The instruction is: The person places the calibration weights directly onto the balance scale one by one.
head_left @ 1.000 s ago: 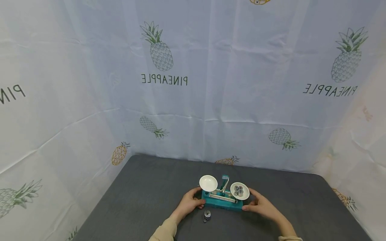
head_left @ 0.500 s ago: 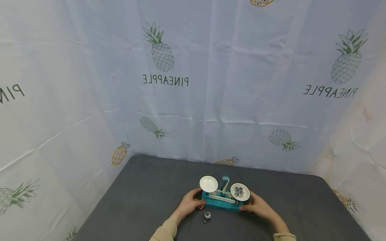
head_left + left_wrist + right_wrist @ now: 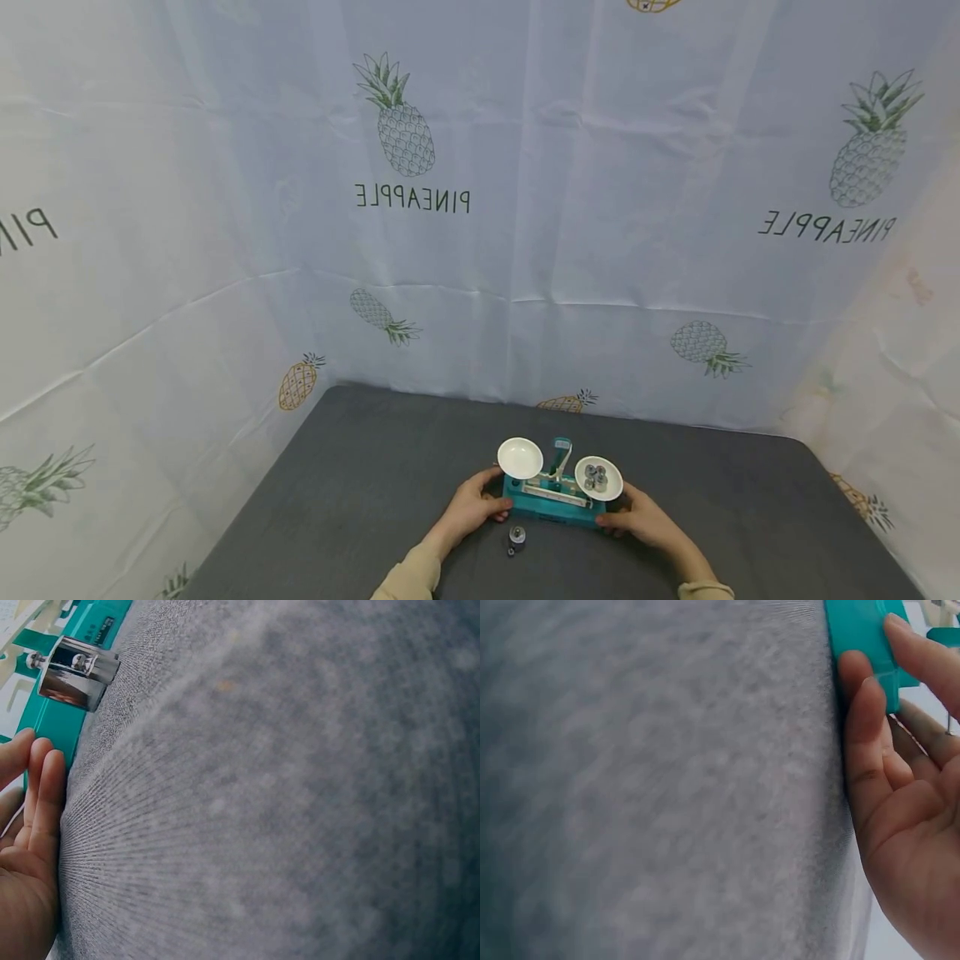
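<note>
A balance scale (image 3: 558, 511) with a teal base and two white pans stands on the dark table. Its left pan (image 3: 520, 458) is bare; several small metal weights (image 3: 596, 477) sit in the right pan (image 3: 612, 487). My left hand (image 3: 467, 507) grips the left end of the base, thumb in front and fingers partly hidden behind. At the other end, my right hand (image 3: 643, 518) holds the base corner between thumb and fingers. In front of the base stands a larger metal weight (image 3: 517, 537) with a tiny weight (image 3: 512, 552) beside it.
The grey tabletop (image 3: 390, 467) stretches around the scale, with rounded far corners. A pale curtain (image 3: 585, 208) printed with pineapples encloses the back and sides. Grey cloth texture fills most of both wrist views.
My right hand has shifted slightly left, closer in on the right end of the base. The left hand, scale and weights look unmoved.
</note>
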A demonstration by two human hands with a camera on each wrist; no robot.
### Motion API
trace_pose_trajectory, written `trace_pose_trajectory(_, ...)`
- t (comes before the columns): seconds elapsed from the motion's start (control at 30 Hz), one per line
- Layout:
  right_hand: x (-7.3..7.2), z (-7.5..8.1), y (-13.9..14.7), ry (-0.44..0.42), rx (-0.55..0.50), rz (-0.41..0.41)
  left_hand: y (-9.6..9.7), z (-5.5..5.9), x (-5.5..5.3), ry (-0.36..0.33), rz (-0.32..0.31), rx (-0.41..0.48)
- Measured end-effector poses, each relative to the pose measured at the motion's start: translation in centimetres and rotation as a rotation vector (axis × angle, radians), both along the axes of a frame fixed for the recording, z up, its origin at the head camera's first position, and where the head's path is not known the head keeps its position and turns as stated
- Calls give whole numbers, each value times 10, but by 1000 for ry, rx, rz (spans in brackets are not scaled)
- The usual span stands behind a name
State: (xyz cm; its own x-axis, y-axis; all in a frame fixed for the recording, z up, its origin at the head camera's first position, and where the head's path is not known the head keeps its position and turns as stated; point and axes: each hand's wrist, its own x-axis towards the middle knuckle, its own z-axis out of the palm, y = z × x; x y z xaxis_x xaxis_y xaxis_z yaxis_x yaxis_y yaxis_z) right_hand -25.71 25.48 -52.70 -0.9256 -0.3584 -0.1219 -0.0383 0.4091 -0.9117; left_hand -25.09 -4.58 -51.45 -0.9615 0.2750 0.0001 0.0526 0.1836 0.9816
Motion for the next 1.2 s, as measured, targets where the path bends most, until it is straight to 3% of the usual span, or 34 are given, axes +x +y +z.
trace_pose_trajectory(0.13, 0, -1, -4, -5, -32, 12, -3, -5, -3, -1, -3, 12)
trace_pose_trajectory(0.4, 3, 0, -6, -13, -54, -18, -2, -27, -15, -8, 14, 2)
trace_pose_trajectory(0.53, 4, -1, -5, -18, -43, -41, 2, -29, -15, -26, 19, 22)
trace_pose_trajectory(0.7, 6, -2, -6, -32, -30, -63, 3, -22, -12, -36, 21, 37)
trace_pose_trajectory(1.0, 6, -1, -9, -59, -3, -117, 2, 10, 8, -47, 16, 89)
trace_pose_trajectory(1.13, 6, -3, -7, -52, -7, -117, 2, 10, 10, -39, 31, 82)
trace_pose_trajectory(1.2, 5, -3, -6, -53, -11, -112, 1, 2, 6, -36, 43, 67)
